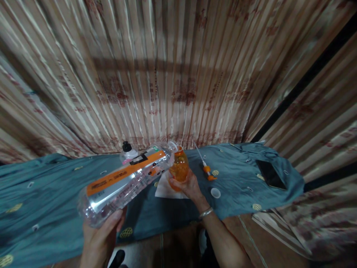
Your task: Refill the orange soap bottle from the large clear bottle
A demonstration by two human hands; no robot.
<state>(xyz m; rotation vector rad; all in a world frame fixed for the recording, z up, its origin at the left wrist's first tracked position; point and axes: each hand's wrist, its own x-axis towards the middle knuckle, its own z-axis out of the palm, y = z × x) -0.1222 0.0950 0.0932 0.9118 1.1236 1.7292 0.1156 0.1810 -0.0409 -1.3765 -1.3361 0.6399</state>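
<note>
My left hand (104, 230) is closed around the base of a large clear plastic bottle (131, 175) with an orange and silver label. The bottle is tilted, its neck up against the mouth of an orange see-through bottle (180, 167). My right hand (188, 186), with a silver bracelet at the wrist, grips the lower part of that orange bottle. A white cloth or paper (164, 189) lies beneath it. To the right rests an orange pump top (206, 170) with a long clear tube. Nearer me is a small round white cap (215, 192).
A clear bottle with a black top (127, 149) stands behind the large bottle. A black phone (270, 174) lies at the right on the teal patterned cloth (237, 163). Patterned curtains (178, 74) hang behind, and a dark pole (301, 82) slants at the right.
</note>
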